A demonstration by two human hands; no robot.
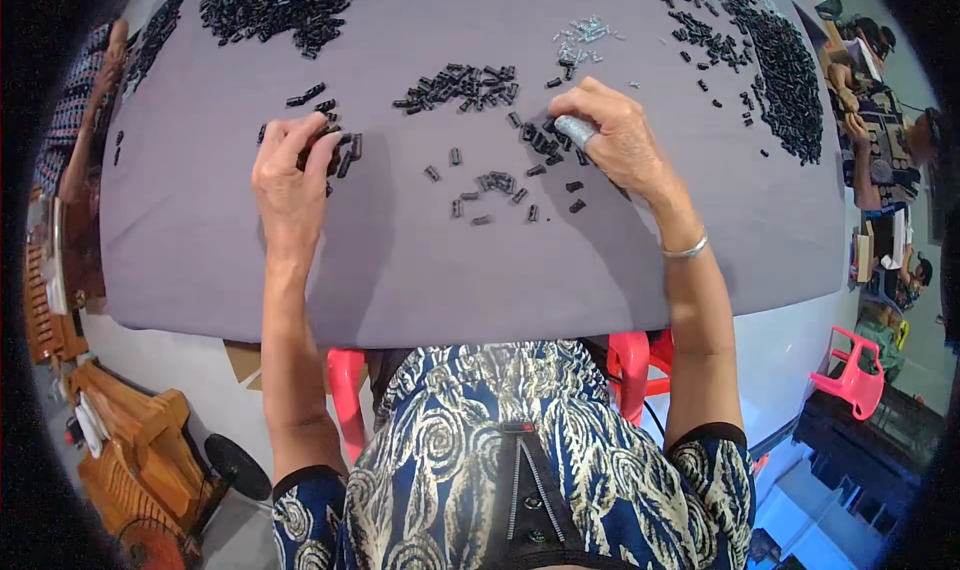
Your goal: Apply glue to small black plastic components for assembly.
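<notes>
My left hand (291, 175) is at the left of the table, over a few small black cylindrical pieces (347, 162). Its fingers are curled in towards the thumb, and what lies between them is mostly hidden. My right hand (622, 142), a silver-grey cover (575, 130) on one digit, reaches down at a cluster of the same black pieces (540, 142). Its fingers are bent together, hiding whatever they pinch. Between the hands lie loose black pieces (496, 182), and farther off a small pile of them (460, 88). Small silvery pins (588, 32) are scattered beyond my right hand.
A grey cloth (420, 280) covers the table. Large heaps of black pieces lie at the far left (285, 10) and along the right (788, 90). Other people sit at both sides. A pink plastic stool (850, 372) stands at right, wooden furniture (135, 440) at lower left.
</notes>
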